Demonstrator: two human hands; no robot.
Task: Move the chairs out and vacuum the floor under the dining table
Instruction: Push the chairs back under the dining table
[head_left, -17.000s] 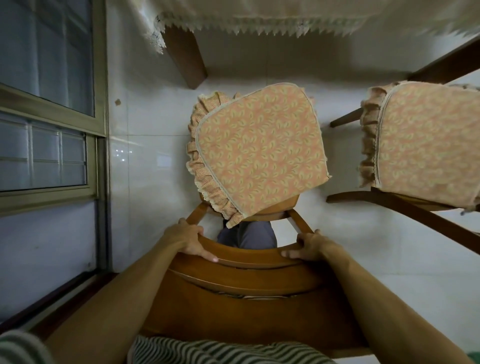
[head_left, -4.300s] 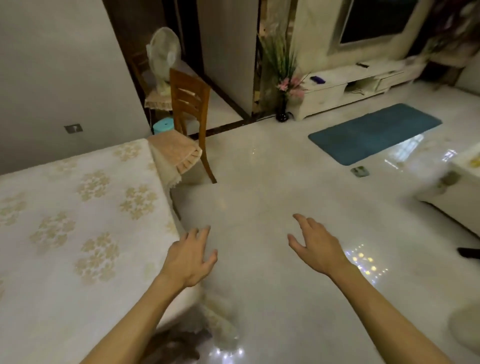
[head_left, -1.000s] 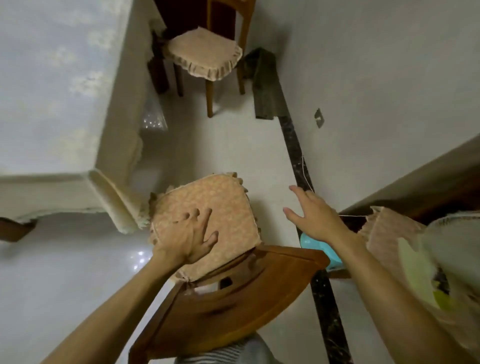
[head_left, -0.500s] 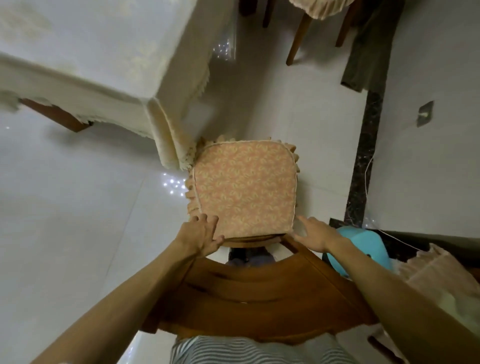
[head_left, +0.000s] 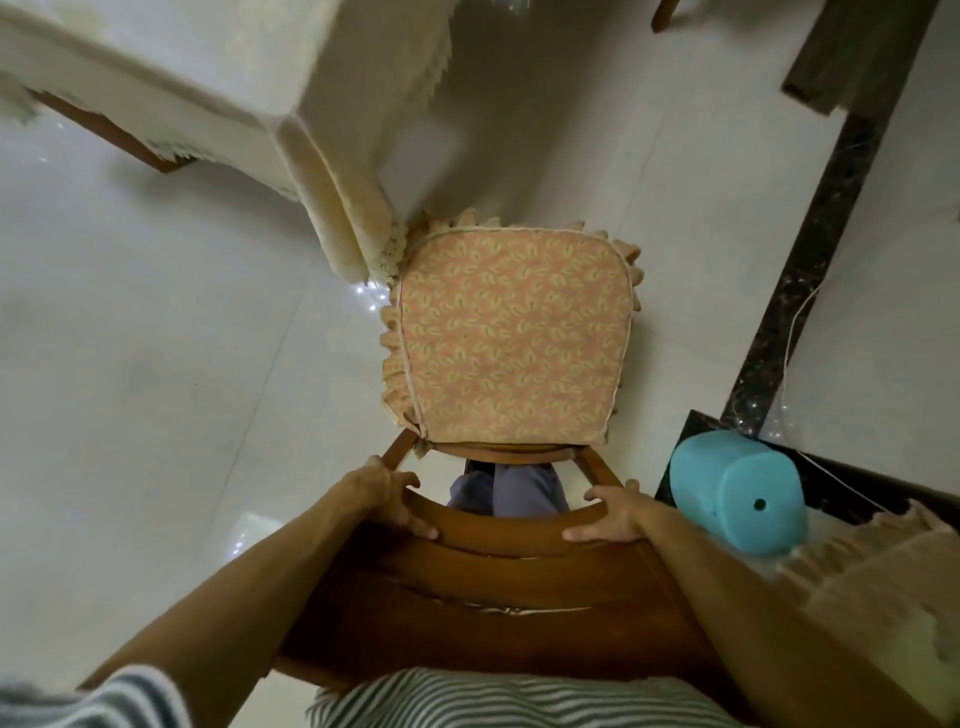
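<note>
You are looking straight down over the back of one wooden chair (head_left: 498, 587). Both of your hands grip its curved top rail: your left hand (head_left: 387, 493) wraps the left end, its fingers (head_left: 415, 525) clenched over the near face of the rail, and your right hand (head_left: 610, 512) wraps the right end the same way, its fingers (head_left: 582, 532) curled on the wood. The chair's seat carries one pink-and-yellow patterned cushion (head_left: 514, 343) with a ruffled edge. The far left corner of the cushion touches the hanging corner of the cream tablecloth (head_left: 332, 208), which covers the bench (head_left: 114, 132) at the upper left; one dark wooden rail of the bench shows below the cloth. The pale tiled floor (head_left: 145, 374) spreads to the left. Through the gap under the chair rail you can see your trouser leg (head_left: 511, 488). One turquoise plastic stool (head_left: 737, 493) lies just right of the chair, near your right wrist. A second chair leg (head_left: 662, 13) shows at the top edge. Your striped shirt (head_left: 498, 699) fills the bottom.
</note>
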